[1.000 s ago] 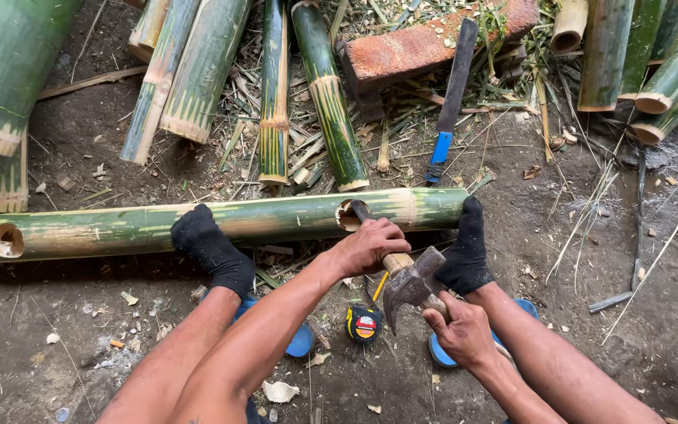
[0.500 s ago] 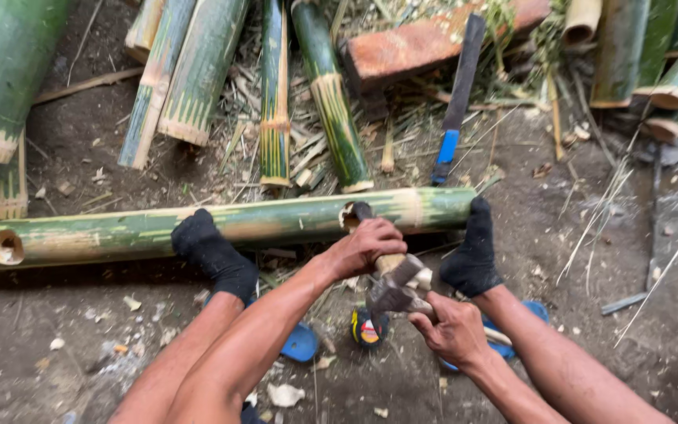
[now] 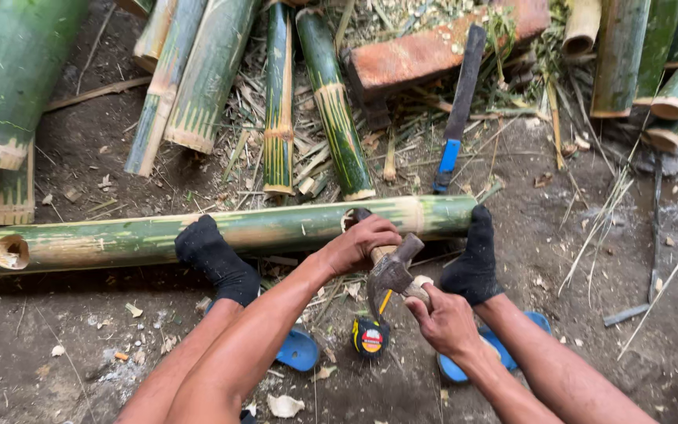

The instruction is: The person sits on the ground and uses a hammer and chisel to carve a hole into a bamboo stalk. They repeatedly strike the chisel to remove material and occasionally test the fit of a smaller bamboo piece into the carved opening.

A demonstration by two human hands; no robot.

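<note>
A long green bamboo pole (image 3: 276, 228) lies across the dirt, pinned by my two feet in black socks (image 3: 213, 255), (image 3: 474, 259). My left hand (image 3: 359, 242) grips a chisel (image 3: 380, 253) with a wooden handle. Its dark tip sits at a notch cut in the pole's top. My right hand (image 3: 442, 318) holds a claw hammer (image 3: 390, 273) by the handle. The hammer's head hangs just beside the chisel's handle end. A yellow and black tape measure (image 3: 370, 338) lies on the ground under my hands.
Several cut bamboo pieces (image 3: 198, 78) lie fanned out behind the pole, with thick ones at the left (image 3: 9, 86) and top right (image 3: 629, 55). A blue-handled machete (image 3: 457, 110) leans by a reddish block (image 3: 441, 47). Blue sandals (image 3: 300, 349) sit under my legs.
My right hand has brought the hammer head slightly left and up, closer to the chisel handle. My left hand and both feet stay put.
</note>
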